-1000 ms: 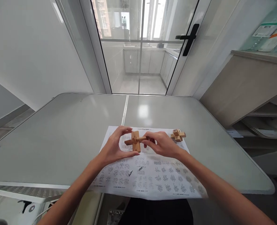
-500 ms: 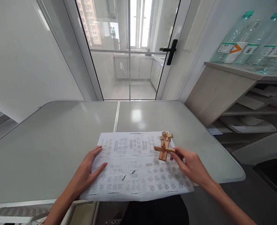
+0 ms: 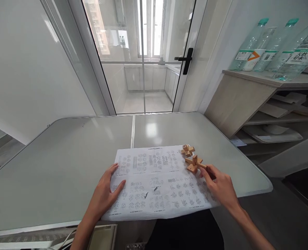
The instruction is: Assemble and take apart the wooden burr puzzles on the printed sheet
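Note:
My left hand (image 3: 108,190) lies on the left edge of a printed sheet (image 3: 143,177), fingers extended and thumb spread over the paper. At the sheet's right side, my right hand (image 3: 219,182) pinches the end of one stick of a wooden interlocking puzzle (image 3: 193,165). The puzzle is a cross-like cluster of light brown bars. Just behind it sits a second wooden puzzle (image 3: 187,150) at the sheet's top right corner. Rows of small line diagrams cover the paper, with two dark marks near its middle.
The sheet lies on a grey-green table (image 3: 65,166) with a seam across it. Beyond the table stands a glass door with a black handle (image 3: 186,60). To the right, a shelf unit (image 3: 237,93) carries several plastic bottles (image 3: 250,47).
My right hand has moved the puzzle to the right, closer to the sheet's right edge. The sheet and my left hand appear farther right as the camera view shifts.

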{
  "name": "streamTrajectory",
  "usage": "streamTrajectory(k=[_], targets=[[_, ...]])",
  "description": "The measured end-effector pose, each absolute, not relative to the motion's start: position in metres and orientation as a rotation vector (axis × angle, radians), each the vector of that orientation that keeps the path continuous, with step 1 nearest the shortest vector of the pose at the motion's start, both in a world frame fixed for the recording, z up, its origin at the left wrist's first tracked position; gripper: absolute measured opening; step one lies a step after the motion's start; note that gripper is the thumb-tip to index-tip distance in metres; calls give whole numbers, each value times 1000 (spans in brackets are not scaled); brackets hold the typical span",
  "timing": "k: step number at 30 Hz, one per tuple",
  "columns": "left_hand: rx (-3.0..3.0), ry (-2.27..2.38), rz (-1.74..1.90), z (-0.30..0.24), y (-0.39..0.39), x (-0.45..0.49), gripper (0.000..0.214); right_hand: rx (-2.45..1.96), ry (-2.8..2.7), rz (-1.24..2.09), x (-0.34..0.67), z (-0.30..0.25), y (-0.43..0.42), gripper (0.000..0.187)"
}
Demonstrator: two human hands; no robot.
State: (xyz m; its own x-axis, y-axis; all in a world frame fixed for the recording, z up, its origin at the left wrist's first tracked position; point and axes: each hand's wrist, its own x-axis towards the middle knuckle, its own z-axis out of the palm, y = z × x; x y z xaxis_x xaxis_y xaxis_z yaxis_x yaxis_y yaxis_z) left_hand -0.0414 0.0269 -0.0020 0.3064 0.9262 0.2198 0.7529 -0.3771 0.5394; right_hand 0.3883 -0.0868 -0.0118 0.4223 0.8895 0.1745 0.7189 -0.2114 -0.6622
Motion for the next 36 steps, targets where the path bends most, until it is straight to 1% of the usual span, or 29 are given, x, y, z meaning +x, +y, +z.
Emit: streamTrajectory(k=[4,7,12,17,19,22,26,31,36], targets=[[2246,1517,730,-2,26,-42,61,-1991,-1348,243,382,-13,-86,40],[2238,1531,726,-2,25,-43,62,-1981,-1338,209,377,-11,-84,42],[2208,1536,705,1,24,-42,62,-2017,-1273,281,371,-8,-83,47],[2189,1550,710,0,25,-42,61,-2019,-1052,320,357,-12,-96,51],[2190,1553,713,-1,25,-42,62,-1987,-992,338,344,-14,-105,47],[2196,1568,716,-2,25,-42,63,-1825,-1099,442,319,-15,-114,39],[2255,1562,706,-1,24,-43,62,-1610,-1325,653,297,-9,-107,38],[2460,1472,637,-7,25,-46,60,-1541,-1356,793,301,-6,-85,38],[2571,1462,586,-14,26,-45,62,-1474,-1285,921,311,-9,-81,37]])
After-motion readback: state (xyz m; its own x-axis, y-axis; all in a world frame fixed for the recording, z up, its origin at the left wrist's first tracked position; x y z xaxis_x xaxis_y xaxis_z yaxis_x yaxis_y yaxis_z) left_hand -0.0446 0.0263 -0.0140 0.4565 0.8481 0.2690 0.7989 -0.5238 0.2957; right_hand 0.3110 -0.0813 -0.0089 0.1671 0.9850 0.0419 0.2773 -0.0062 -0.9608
